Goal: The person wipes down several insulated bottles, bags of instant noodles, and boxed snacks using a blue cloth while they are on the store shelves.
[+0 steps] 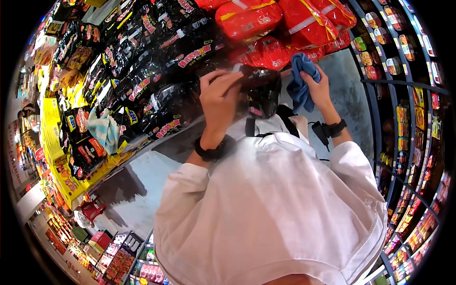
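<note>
My left hand (219, 94) is at the front edge of the pile, its fingers gripping the upper left of a black plastic multipack of instant noodles (265, 91). That pack juts out from the pile towards my body. Motion blur hides exactly how the fingertips meet it. A crumpled blue cloth (302, 83) hangs from my right hand (317, 85), pinched between thumb and fingers, just right of the pack. More shiny black noodle multipacks (194, 53) lie stacked to the left. Red multipacks (249, 19) with yellow and white strips are piled behind.
A striped blue-and-white cloth (104, 130) lies on the black packs at left, near yellow cartons (51, 114). Shelving (388, 89) with packaged foods rises along the right. Grey floor (156, 174) shows below the display. A red stool (93, 210) stands at lower left.
</note>
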Action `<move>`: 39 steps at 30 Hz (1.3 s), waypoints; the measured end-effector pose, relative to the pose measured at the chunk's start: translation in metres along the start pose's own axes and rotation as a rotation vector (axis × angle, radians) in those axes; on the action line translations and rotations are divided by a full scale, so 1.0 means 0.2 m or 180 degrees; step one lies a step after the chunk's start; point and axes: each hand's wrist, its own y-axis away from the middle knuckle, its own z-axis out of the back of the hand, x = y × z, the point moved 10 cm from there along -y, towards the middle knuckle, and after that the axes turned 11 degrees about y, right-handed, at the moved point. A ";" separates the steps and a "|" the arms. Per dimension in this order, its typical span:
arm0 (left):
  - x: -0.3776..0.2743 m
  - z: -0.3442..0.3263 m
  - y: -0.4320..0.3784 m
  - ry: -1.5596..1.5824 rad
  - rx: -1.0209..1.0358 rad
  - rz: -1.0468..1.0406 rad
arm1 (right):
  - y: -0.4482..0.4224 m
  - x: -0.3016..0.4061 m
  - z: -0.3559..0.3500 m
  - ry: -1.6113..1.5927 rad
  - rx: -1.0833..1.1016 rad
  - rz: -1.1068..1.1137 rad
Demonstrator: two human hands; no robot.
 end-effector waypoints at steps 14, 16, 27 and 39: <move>0.27 0.08 -0.13 -0.1060 -0.0528 0.0191 | 0.12 0.06 -0.21 0.0161 0.0597 0.0072; 0.30 0.08 -0.14 -0.0971 -0.0654 0.0113 | 0.15 0.04 -0.24 0.0001 0.0627 0.0031; 0.24 -0.10 -0.10 -0.1898 -0.0061 0.0005 | 0.16 0.10 -0.67 0.1125 0.1640 0.1038; 0.21 -0.13 0.00 -0.2179 0.0136 0.0271 | 0.19 0.14 -0.67 0.0669 0.1676 0.1021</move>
